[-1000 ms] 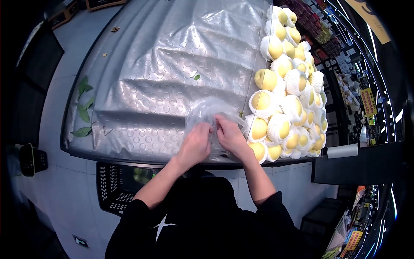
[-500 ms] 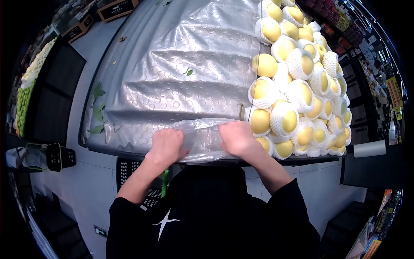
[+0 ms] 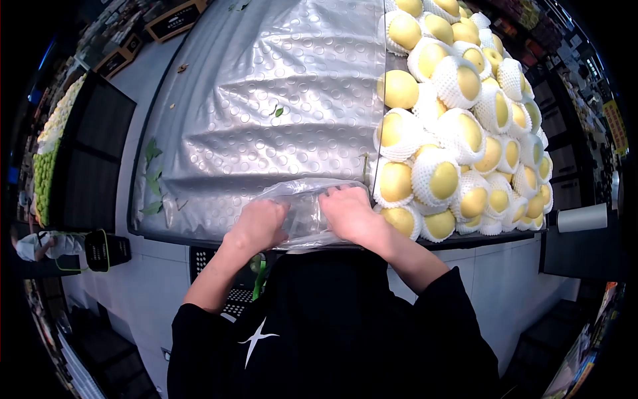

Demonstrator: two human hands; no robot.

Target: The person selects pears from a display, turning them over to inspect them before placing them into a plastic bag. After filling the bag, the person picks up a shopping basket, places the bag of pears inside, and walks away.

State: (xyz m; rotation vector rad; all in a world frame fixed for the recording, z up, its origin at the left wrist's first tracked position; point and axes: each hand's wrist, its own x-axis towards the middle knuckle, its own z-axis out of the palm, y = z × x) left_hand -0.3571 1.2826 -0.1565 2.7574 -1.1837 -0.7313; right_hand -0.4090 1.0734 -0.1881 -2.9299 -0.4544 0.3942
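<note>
A clear plastic bag [image 3: 304,218] is stretched between my hands over the front edge of the display. My left hand [image 3: 261,223] has its fingers curled closed on the bag's left side. On the opposite side my right hand [image 3: 347,211] grips the film, its fingers bent inward. The fingertips of both hands are partly hidden in the plastic. Just right of my right hand lie round yellow fruits [image 3: 397,183] that look like pears, most in white foam nets. A silver dimpled mat [image 3: 266,143] spreads out beyond the bag.
Green leaves [image 3: 153,179] and a small leaf [image 3: 276,112] lie on the mat. Below the display's edge is a black perforated basket [image 3: 232,302] with a green handle. Off to the left, a person [image 3: 50,246] is beside a black shopping basket [image 3: 106,251]. A white roll [image 3: 582,218] is at the right.
My right hand has moved a little left, closer to my left hand, so the bag spans a narrower gap. The view has shifted slightly, and the person at the left shows more clearly.
</note>
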